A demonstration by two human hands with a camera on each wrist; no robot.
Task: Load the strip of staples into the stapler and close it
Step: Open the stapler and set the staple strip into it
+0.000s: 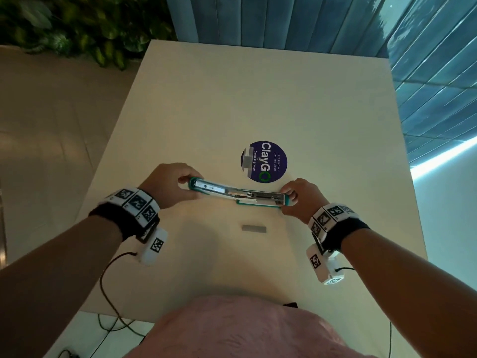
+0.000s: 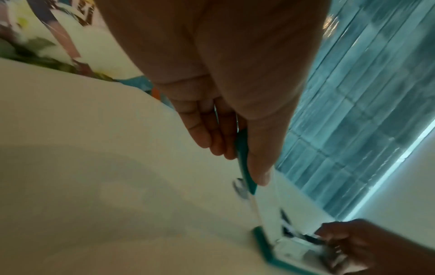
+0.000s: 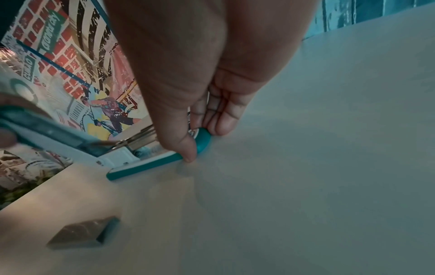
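A teal and white stapler [image 1: 237, 193] lies swung fully open across the middle of the white table [image 1: 258, 99], its metal staple channel facing up. My left hand [image 1: 178, 186] grips the lid end at the left; in the left wrist view the thumb and fingers [image 2: 207, 134] pinch the teal lid [image 2: 244, 163]. My right hand [image 1: 294, 196] pinches the base end at the right, thumb and fingers on the rounded teal tip [image 3: 203, 139]. A grey strip of staples [image 1: 254, 228] lies loose on the table just in front of the stapler, also seen in the right wrist view as a strip of staples [image 3: 82, 234].
A round purple sticker [image 1: 264, 161] is stuck to the table just behind the stapler. A blue panelled wall [image 1: 309, 19] lies beyond the far edge. Green foliage [image 1: 77, 27] stands beyond the far left corner. The table's left edge drops to a tiled floor [image 1: 46, 125].
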